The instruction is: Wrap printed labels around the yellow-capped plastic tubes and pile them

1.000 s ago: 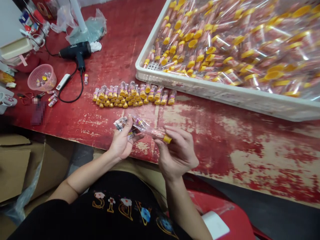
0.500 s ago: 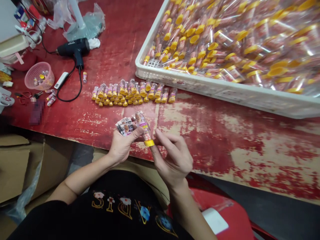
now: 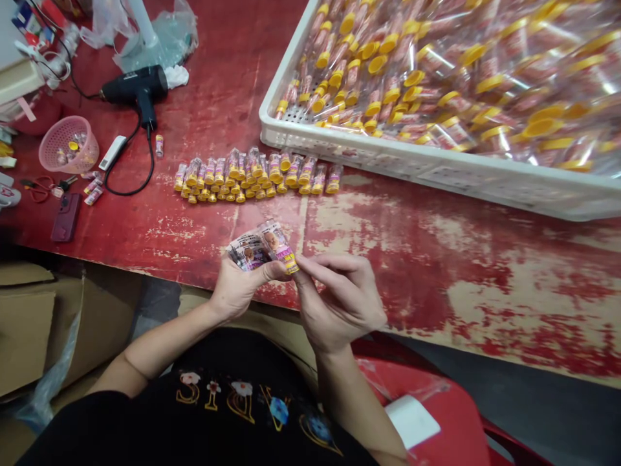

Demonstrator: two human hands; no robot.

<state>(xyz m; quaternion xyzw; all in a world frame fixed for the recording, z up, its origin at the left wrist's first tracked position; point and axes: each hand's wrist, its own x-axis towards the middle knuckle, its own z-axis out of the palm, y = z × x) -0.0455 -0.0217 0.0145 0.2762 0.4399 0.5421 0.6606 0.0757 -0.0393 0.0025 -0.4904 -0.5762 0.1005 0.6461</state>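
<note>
My left hand (image 3: 240, 285) is closed on a fan of printed labels (image 3: 248, 251) and on a small tube (image 3: 279, 244) with a picture label around it. Its thumb presses near the tube's yellow lower end. My right hand (image 3: 339, 294) pinches that same lower end between thumb and index finger. Both hands are over the table's near edge. Beyond them, a cluster of small labelled tubes with yellow caps (image 3: 242, 175) lies in rows on the red table (image 3: 378, 207).
A white crate (image 3: 388, 158) full of yellow-capped tubes fills the upper right. At left are a black heat gun (image 3: 136, 85) with its cord, a pink basket (image 3: 53, 139), a phone (image 3: 66, 217) and red-handled scissors (image 3: 39, 188). A red chair (image 3: 436, 421) stands below the table.
The tube's label now reaches down over its lower end, and the yellow cap shows less. My right fingers have closed onto that end. The view has shifted slightly.
</note>
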